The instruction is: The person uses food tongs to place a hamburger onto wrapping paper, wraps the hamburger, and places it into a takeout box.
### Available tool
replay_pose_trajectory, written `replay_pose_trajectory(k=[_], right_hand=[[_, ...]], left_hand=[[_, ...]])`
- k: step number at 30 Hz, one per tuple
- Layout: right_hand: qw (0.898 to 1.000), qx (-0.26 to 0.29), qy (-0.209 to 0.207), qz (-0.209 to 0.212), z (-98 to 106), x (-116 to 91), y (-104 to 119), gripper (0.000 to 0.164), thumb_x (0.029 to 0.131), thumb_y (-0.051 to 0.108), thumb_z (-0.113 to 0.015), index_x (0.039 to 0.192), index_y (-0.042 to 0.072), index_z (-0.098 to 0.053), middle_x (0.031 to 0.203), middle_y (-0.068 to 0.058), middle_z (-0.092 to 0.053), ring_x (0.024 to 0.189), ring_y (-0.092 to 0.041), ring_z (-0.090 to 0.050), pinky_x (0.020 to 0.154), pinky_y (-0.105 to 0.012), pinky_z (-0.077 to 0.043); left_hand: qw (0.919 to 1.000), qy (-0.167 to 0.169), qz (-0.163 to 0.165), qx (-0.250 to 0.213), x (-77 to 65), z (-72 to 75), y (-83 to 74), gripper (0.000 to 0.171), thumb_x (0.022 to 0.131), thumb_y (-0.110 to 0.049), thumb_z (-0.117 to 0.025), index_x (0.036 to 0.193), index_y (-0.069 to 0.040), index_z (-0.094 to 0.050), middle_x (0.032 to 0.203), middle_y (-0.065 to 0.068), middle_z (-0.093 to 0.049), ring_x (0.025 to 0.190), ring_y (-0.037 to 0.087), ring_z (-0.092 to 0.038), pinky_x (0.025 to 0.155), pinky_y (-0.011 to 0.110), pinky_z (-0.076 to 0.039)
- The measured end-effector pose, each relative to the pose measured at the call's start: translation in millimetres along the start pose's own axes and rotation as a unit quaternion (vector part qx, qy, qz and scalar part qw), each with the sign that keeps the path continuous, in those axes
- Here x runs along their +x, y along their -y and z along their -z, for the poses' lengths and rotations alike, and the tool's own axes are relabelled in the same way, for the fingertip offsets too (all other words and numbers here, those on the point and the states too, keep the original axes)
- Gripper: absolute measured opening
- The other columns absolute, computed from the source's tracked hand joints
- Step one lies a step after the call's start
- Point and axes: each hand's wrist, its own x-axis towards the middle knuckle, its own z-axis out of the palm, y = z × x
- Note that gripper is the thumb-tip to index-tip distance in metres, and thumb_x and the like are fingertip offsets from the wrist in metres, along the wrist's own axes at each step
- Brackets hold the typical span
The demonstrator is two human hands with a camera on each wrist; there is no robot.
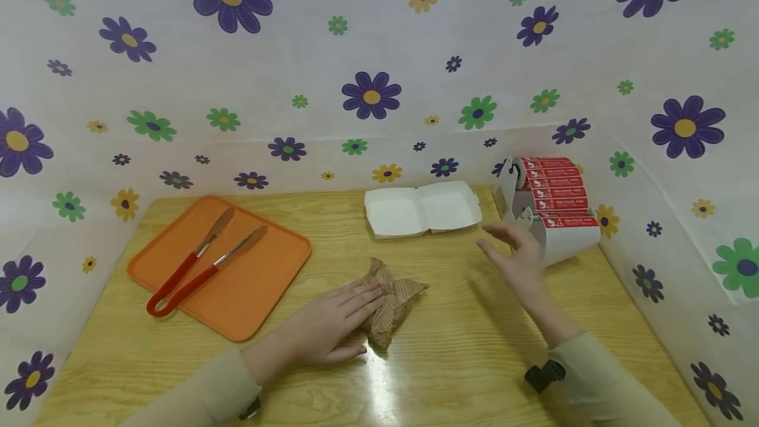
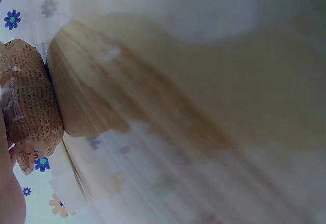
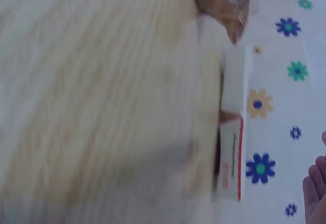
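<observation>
A bundle wrapped in brown printed paper [image 1: 398, 298] sits at the middle of the table, its corners folded over the top. My left hand [image 1: 329, 321] rests on its left side with straight fingers. The left wrist view shows the same bundle [image 2: 33, 107] from the side, with newspaper-style print. In the air to the right, my right hand [image 1: 522, 265] holds nothing, thumb and fingers apart. It is nearest to a label dispenser [image 1: 572, 242] carrying a roll of red labels [image 1: 556, 183]. Only the fingertips [image 3: 318, 183] show in the right wrist view.
An open white takeaway box [image 1: 394, 211] lies at the back of the table. On the left, tongs with red handles [image 1: 184, 282] lie across an orange tray [image 1: 243, 308]. Flower-patterned sheeting [image 1: 320, 143] encloses the back and sides of the wooden table [image 1: 462, 374].
</observation>
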Motion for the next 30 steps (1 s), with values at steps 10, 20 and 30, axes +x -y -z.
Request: replay_pose_trajectory(k=[10, 20, 30], right_hand=[[0.994, -0.083, -0.049, 0.061, 56, 30, -24, 0.026, 0.085, -0.015, -0.079, 0.11, -0.011, -0.074, 0.106, -0.026, -0.073, 0.103, 0.023, -0.054, 0.092, 0.001, -0.045], [0.982, -0.186, 0.0, 0.039, 90, 35, -47, 0.032, 0.088, -0.008, -0.079, 0.118, -0.006, -0.071, 0.117, -0.027, -0.071, 0.106, -0.01, -0.062, 0.091, 0.002, -0.03], [0.972, -0.22, 0.06, 0.05, 101, 39, -65, 0.038, 0.083, -0.008, -0.082, 0.12, -0.006, -0.07, 0.125, -0.028, -0.067, 0.119, -0.045, -0.058, 0.1, -0.042, -0.044]], left_hand=[[1.0, 0.003, 0.006, -0.007, -1.3, 1.2, -1.2, 0.084, 0.097, -0.052, -0.071, 0.159, -0.002, -0.045, 0.166, 0.015, -0.047, 0.155, 0.03, -0.045, 0.13, 0.044, -0.038], [1.0, -0.003, 0.001, -0.004, -0.9, 0.8, -0.3, 0.084, 0.097, -0.052, -0.071, 0.159, -0.002, -0.045, 0.165, 0.014, -0.048, 0.155, 0.03, -0.046, 0.129, 0.044, -0.038], [1.0, -0.001, -0.002, -0.002, -1.6, 0.3, 0.6, 0.085, 0.097, -0.053, -0.07, 0.16, -0.002, -0.045, 0.165, 0.015, -0.047, 0.155, 0.03, -0.044, 0.129, 0.045, -0.038]])
